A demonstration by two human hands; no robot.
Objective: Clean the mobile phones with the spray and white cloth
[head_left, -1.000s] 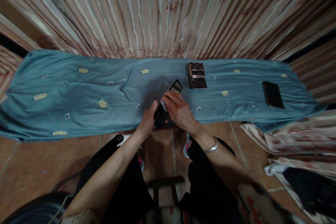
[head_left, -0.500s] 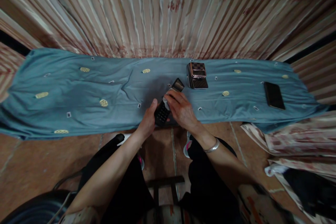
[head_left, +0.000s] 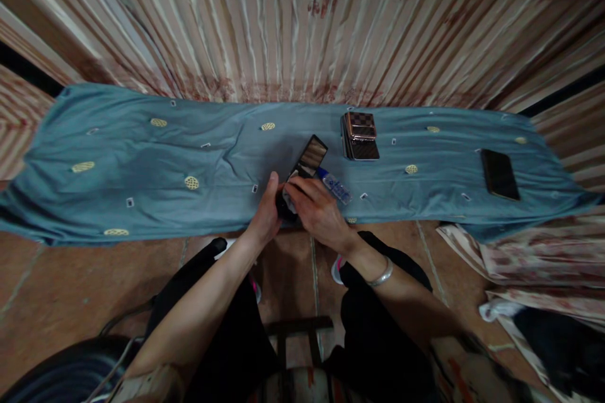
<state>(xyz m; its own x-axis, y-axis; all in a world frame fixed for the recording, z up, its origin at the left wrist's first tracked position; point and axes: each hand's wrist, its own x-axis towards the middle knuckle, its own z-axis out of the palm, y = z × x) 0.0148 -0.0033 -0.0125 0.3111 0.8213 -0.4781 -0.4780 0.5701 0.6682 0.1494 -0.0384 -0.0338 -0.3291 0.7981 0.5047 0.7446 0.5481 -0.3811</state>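
Both hands on a phone at the cloth's near edge

At the centre of the frame the left hand (head_left: 265, 221) grips the lower end of a dark keypad phone (head_left: 302, 173), thumb up along its left side and fingers curled round it. The right hand (head_left: 317, 211) lies over the phone's keypad part, fingers bent and pressed together on a small white wad (head_left: 292, 203) against it; a silver bangle (head_left: 380, 274) sits on that wrist. The phone's screen end (head_left: 312, 155) sticks out above the hands, tilted toward the upper right.

Just right of the hands a small clear bottle with a blue cap (head_left: 334, 184) lies on the blue cloth (head_left: 142, 164), near the right fingers but apart from them. Further up and right stands a checked metal case (head_left: 360, 136). A black smartphone (head_left: 499, 174) lies flat at the far right of the cloth, well apart. Striped curtain (head_left: 302, 19) fills the top of the frame
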